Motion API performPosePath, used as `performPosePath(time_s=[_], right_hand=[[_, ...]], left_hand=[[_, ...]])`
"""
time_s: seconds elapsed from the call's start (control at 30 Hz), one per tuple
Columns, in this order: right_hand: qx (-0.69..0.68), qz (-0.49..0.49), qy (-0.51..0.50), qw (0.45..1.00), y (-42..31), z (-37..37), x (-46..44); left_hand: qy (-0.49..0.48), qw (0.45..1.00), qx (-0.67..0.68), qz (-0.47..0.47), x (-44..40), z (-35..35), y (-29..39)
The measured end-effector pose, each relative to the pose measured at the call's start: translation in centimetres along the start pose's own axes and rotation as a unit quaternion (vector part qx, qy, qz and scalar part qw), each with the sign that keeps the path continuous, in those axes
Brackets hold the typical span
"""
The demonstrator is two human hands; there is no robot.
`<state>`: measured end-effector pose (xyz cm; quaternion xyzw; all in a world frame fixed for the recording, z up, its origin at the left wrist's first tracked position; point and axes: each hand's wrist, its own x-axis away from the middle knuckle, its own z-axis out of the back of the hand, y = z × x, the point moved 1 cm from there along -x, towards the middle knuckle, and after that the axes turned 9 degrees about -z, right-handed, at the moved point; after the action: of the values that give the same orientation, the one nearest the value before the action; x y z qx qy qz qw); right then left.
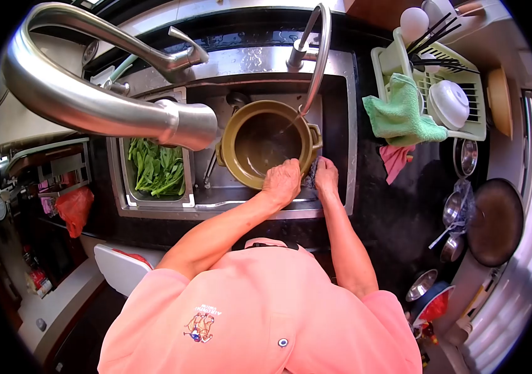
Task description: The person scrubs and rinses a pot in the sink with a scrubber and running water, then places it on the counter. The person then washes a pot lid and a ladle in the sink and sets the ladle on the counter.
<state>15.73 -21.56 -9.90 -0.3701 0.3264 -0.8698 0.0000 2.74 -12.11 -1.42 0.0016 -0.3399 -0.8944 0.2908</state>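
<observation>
An olive-brown pot (232, 148) with two side handles sits in the steel sink, with some water in it. My left hand (283, 182) grips the near rim of this pot, fingers curled over the edge. At the pot's right outer side, my right hand (326, 176) is closed on a dark, mesh-like scouring pad (311, 174), which is pressed against or very near the wall. Part of the pad is hidden by my fingers. The thin curved tap (326, 56) ends above the pot's right rim, and a fine stream seems to fall inside.
A large pull-out faucet (122, 121) arches over the sink's left side. Leafy greens (157, 165) fill a basin on the left. Behind the pot lies a dark ladle (237, 98). To the right stand a dish rack (381, 62) with bowls, a green cloth (403, 115) and a pink cloth (396, 162).
</observation>
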Motion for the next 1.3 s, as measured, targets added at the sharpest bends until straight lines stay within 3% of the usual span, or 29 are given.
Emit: performPosePath(time_s=[0.13,0.23,0.37,0.47,0.53,0.67,0.77,0.87,0.93,1.0,1.07,1.23,1.3], right_hand=[[0.147,0.082,0.067,0.984,-5.5,3.2,4.4],[0.16,0.206,0.11,0.959,-7.1,4.5,7.3],[0.097,0.317,0.088,0.939,-10.8,4.8,11.0],[0.009,0.371,0.059,0.927,-14.0,3.5,12.4],[-0.059,0.368,0.02,0.928,-15.3,1.8,12.0],[0.219,0.384,-0.073,0.894,-14.9,0.0,11.0],[0.178,0.384,-0.071,0.903,-14.8,0.2,11.1],[0.093,0.397,-0.007,0.913,-15.3,1.6,9.3],[0.018,0.306,-0.022,0.952,-15.9,2.6,7.8],[-0.115,0.256,-0.109,0.954,-16.1,3.2,5.4],[-0.145,0.218,-0.149,0.954,-17.4,4.0,5.8],[-0.164,0.24,-0.079,0.954,-17.1,3.8,3.9],[-0.12,0.314,0.01,0.942,-18.9,3.9,2.0]], left_hand=[[0.015,1.0,-0.005,-0.012,-0.5,-2.9,-0.3],[0.044,0.999,0.001,-0.031,-0.7,-3.4,-0.9],[0.003,1.0,0.011,-0.027,-1.1,-2.6,-1.3],[-0.049,0.997,0.05,-0.026,0.1,2.2,-0.4],[-0.01,0.995,0.046,-0.087,2.3,2.7,-2.4],[0.097,0.985,0.072,-0.127,6.6,7.8,-3.5],[0.153,0.974,0.17,-0.005,8.2,9.8,-5.5],[0.202,0.927,0.28,0.15,7.9,11.6,-7.6],[0.289,0.853,0.402,0.167,7.5,11.4,-9.9],[0.372,0.816,0.412,0.163,6.7,13.2,-10.8],[0.424,0.787,0.43,0.13,5.4,16.2,-10.7],[0.404,0.789,0.453,0.094,3.4,19.2,-9.6],[0.367,0.813,0.444,0.088,4.0,18.2,-9.0]])
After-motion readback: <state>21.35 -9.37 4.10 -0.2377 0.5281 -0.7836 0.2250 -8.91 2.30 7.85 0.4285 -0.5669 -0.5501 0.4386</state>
